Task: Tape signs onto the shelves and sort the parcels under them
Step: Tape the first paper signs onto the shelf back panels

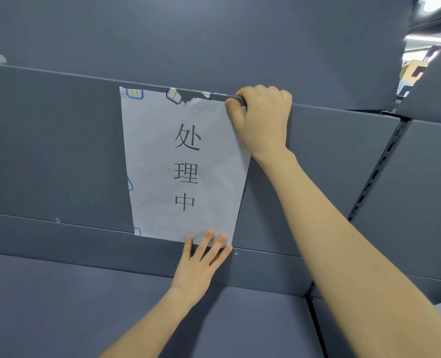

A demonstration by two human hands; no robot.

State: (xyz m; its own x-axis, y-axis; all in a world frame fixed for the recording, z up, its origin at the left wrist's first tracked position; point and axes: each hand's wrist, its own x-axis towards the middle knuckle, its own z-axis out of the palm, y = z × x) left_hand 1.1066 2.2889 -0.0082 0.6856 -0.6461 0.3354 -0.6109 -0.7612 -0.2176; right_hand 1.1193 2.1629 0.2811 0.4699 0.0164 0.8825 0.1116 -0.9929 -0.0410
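Observation:
A white paper sign (162, 164) with three black characters hangs flat against the grey back panel of the shelf (54, 140). Its top edge is torn near the middle, and patterned tape pieces (174, 95) hold it along the panel's upper rim. My right hand (262, 117) curls over that rim at the sign's top right corner, thumb pressed on the paper. My left hand (201, 262) lies flat below, fingers spread, fingertips pressing the sign's bottom right edge. No parcels are in view.
A grey shelf board (85, 301) runs below the sign. A slotted metal upright (377, 171) divides this bay from the one on the right. At the top right, a lit room shows past the shelving (418, 60).

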